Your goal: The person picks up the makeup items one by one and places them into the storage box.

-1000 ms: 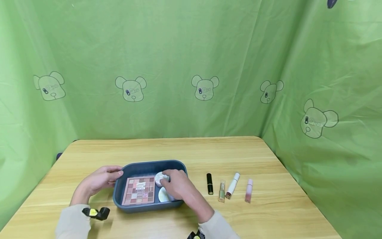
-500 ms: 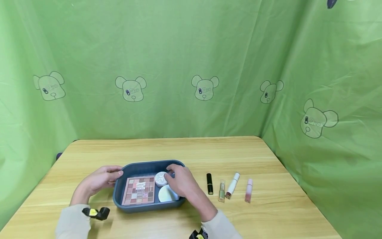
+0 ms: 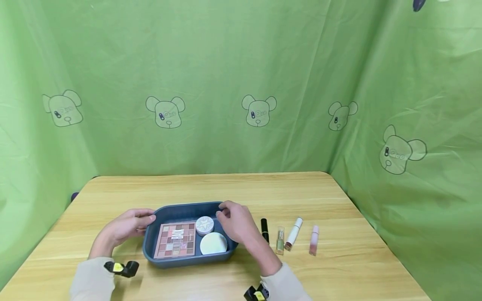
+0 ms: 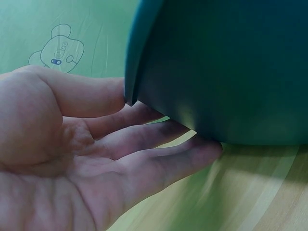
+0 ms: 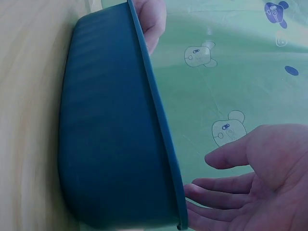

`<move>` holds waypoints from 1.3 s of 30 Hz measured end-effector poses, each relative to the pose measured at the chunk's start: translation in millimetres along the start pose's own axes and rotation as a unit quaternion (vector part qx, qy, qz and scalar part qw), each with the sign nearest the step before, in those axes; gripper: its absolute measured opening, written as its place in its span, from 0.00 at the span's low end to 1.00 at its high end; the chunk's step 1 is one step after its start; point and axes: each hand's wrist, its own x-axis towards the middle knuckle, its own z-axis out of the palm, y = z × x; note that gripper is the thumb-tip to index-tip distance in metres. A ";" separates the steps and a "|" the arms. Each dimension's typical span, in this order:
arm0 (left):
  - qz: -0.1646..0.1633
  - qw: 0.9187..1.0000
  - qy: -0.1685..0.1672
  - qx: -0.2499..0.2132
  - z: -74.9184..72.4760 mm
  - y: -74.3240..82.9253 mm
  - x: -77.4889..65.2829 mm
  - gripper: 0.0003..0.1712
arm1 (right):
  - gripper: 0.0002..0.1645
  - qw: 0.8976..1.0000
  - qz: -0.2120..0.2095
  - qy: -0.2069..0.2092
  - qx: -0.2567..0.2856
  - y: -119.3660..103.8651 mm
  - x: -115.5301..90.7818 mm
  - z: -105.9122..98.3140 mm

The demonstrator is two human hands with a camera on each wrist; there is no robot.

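A dark blue tray (image 3: pixel 188 262) with a raised rim stands on the table. Inside it lie an eyeshadow palette (image 3: pixel 175 240), a small round jar (image 3: pixel 204 225) with a star on its lid, and a white disc (image 3: pixel 213 243) in front of the jar. My left hand (image 3: pixel 126 225) holds the tray's left end, its thumb at the rim and its fingers against the outer wall, as the left wrist view shows. Over the tray's right end is my right hand (image 3: pixel 235 221); in the right wrist view its thumb (image 5: pixel 226 156) and fingers are apart and hold nothing.
Right of the tray lie a black tube (image 3: pixel 265 229), a clear greenish tube (image 3: pixel 280 240), a white-capped lip gloss (image 3: pixel 293 234) and a pink tube (image 3: pixel 314 240). A green curtain (image 3: pixel 211 83) with bear-head drawings hangs behind the wooden table (image 3: pixel 211 188) and along its sides.
My right hand has let go of the jar and moved right toward the tray's right rim, uncovering the jar and the white disc. My left hand and the tray have stayed put.
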 end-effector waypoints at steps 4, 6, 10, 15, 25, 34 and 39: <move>0.001 1.000 -0.001 0.000 0.7 0.5 0.0 0.32 | 0.18 1.000 0.000 0.011 0.005 4.3 0.9 -5.4; 0.002 1.000 -0.001 0.001 1.1 0.6 0.1 0.32 | 0.18 1.000 0.007 0.013 0.010 5.3 1.2 -8.2; 0.002 1.000 0.000 0.002 1.3 0.7 0.2 0.32 | 0.16 1.000 0.018 0.023 0.012 7.4 2.7 -12.8; 0.000 1.000 0.005 0.000 1.8 1.1 -0.4 0.33 | 0.14 0.999 0.018 0.042 0.014 10.5 5.8 -17.9; -0.003 1.000 0.004 0.000 2.1 1.7 0.1 0.33 | 0.14 0.998 0.036 0.057 0.018 21.1 9.5 -29.3; -0.004 1.000 0.003 0.001 1.5 1.8 0.0 0.33 | 0.15 0.995 0.055 0.076 0.013 31.7 12.1 -46.2; 0.001 1.000 -0.001 0.002 0.8 1.2 -0.4 0.33 | 0.17 0.994 0.070 0.079 -0.001 42.1 12.8 -55.2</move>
